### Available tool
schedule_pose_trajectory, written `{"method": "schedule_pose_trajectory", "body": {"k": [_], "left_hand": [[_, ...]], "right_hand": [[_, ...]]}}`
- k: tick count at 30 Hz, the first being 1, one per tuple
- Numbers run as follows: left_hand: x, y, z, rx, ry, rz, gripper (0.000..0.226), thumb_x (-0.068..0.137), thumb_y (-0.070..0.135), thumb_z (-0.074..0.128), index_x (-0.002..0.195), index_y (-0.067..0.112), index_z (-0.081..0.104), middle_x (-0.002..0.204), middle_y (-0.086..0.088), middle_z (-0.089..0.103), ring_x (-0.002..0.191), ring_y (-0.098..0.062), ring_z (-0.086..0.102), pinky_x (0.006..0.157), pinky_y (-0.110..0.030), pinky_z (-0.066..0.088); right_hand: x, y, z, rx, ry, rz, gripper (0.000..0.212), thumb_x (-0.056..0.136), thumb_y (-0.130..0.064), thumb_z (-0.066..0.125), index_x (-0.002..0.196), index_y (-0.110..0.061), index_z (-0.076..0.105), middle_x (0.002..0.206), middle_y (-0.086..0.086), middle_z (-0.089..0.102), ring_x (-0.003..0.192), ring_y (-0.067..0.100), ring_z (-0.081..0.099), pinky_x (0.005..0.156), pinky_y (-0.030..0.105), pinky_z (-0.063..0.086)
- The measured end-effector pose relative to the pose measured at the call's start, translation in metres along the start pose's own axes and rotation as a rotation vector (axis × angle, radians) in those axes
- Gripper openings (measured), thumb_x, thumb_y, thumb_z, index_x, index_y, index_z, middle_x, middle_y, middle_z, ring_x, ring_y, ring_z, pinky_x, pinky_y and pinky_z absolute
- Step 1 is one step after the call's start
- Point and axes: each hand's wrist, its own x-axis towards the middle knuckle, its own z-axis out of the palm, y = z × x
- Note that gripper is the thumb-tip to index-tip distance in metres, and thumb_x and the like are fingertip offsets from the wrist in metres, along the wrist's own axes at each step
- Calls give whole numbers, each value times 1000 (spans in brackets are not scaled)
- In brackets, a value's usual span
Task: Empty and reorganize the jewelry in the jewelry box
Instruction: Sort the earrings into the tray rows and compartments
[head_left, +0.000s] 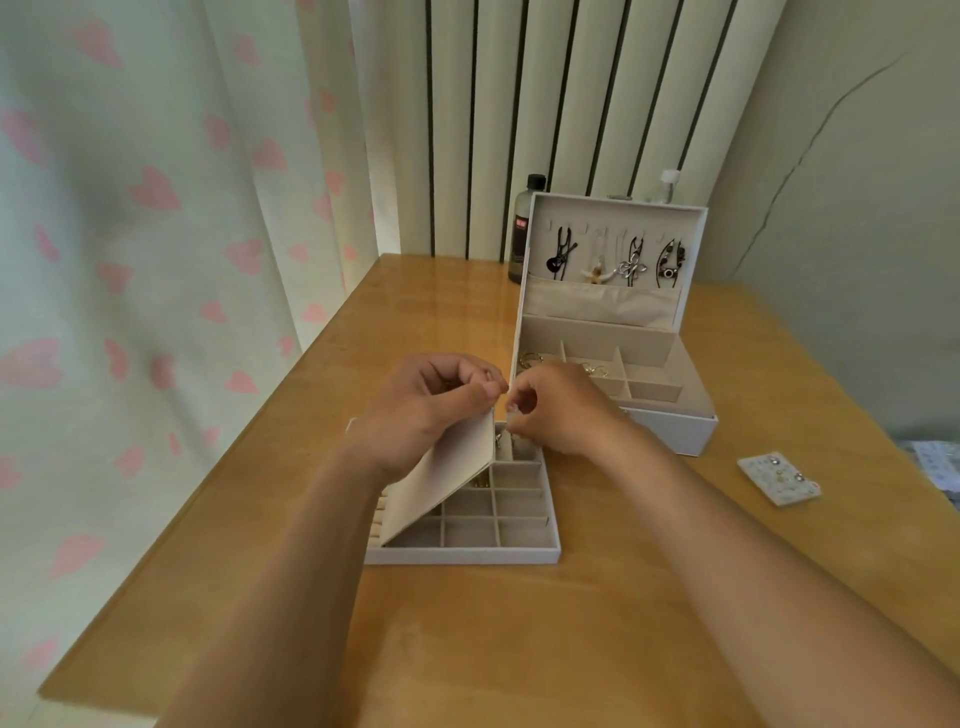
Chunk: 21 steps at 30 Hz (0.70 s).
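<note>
Left hand (431, 410) fingers curl round the top edge of a tilted panel (447, 483), which hides part of the tray (462, 556) on the table (519, 649). Right hand (558, 413) fingers pinch a pale bit (511, 415) at its corner, too small to identify. The box (670, 431) stands open behind.

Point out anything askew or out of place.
A beige panel, held by the left hand, leans tilted across the divided tray. An earring card lies loose on the table, away from the jewelry box.
</note>
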Motion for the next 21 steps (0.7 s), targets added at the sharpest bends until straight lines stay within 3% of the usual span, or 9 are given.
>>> {"method": "schedule_pose_trajectory", "body": {"k": [7,11,14,17,21], "left_hand": [[1,-1,2,18,5,-8,12,83,13,67,74,5,68,93,-7,70,94,-16,64,82,-22,48],[2,-2,-3,-6,5,-21,11,82,17,70,71,15,72,95,-7,70,96,-16,65,82,-23,46],[4,-2,-5,-31,-3,-27,9,80,17,71,72,15,72,94,-7,70,88,-13,65,77,-20,47],[7,-1,-8,-25,-31,-38,8,78,20,73,71,18,73,93,-6,70,86,-13,65,77,-20,47],[12,-4,-11,38,-74,-76,12,75,29,73,70,19,72,86,-8,66,84,-23,59,74,-31,45]], "right_hand": [[-7,7,1,-79,-61,-39,13,87,-13,66,94,-17,77,94,-1,69,88,15,63,80,30,53],[-14,16,2,-49,-91,-29,22,89,-10,66,107,-19,75,102,-5,68,90,8,59,76,20,46],[-22,22,5,35,-17,14,26,91,-6,61,109,-20,75,109,-4,70,94,8,60,81,22,49],[-31,26,9,81,46,44,31,94,-4,54,112,-20,74,111,-5,69,96,7,59,76,15,43],[-36,27,20,41,34,-32,34,93,-1,50,112,-15,75,112,-1,70,104,14,61,89,27,50]]}}
